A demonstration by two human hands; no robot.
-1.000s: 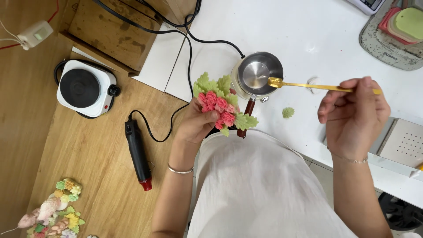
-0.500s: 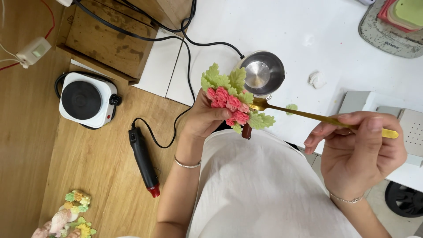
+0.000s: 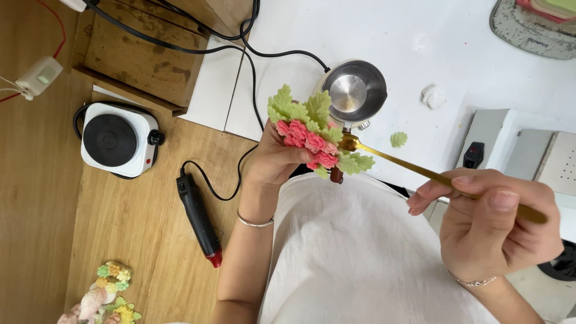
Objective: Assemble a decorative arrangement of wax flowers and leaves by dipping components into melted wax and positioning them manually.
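Holding flower cluster from below w/ my left hand, fingers clenched on it; looks light, brittle. Right hand pinches gold spoon, tip touching leaves.

Between the two hands the way is narrow: the long golden spoon crosses it and touches the cluster of pink flowers and green leaves. Just behind the cluster stands the small steel pot, with black cables running beside it. The white desk has open room behind the pot. On the wooden floor lie a black glue gun and a white hot plate, with bare wood between them.
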